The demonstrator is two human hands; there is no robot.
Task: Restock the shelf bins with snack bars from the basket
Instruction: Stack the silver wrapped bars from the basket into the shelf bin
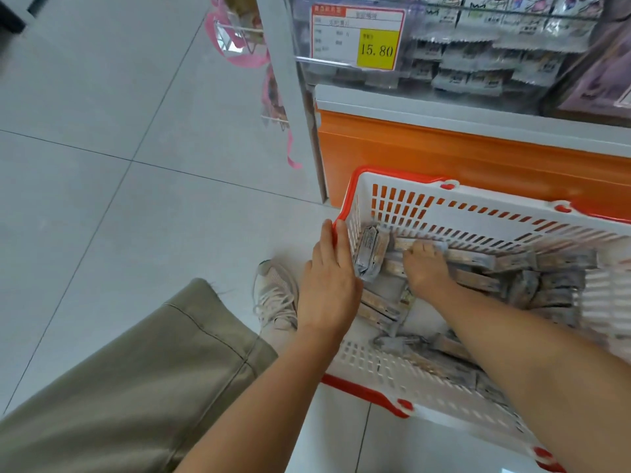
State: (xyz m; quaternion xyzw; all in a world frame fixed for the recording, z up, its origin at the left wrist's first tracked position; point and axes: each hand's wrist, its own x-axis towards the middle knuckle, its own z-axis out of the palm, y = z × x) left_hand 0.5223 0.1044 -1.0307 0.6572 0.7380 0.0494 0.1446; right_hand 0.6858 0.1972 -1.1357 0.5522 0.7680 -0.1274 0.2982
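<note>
Right now the job looks far from done, I think. A shoe (pixel 276 291) stands on the floor (pixel 102 131) just left of the left hand (pixel 327 281). That hand grips the red rim at the near left corner of the basket (pixel 392 172), with its fingers bent over the edge. Just right of it, inside the basket, lie lots of snack bars (pixel 474 261), heaped all over the bottom. The right hand (pixel 426 271) is down in the heap. Its fingers curl onto the snack bars there, as if to pick some up. High above both hands is the shelf bin (pixel 478 63), with a price tag (pixel 358 37) on its front. It has packets in it already, but I cannot tell how full it is. So plenty of bars are left to move up, and none is on its way to the bin yet.
</note>
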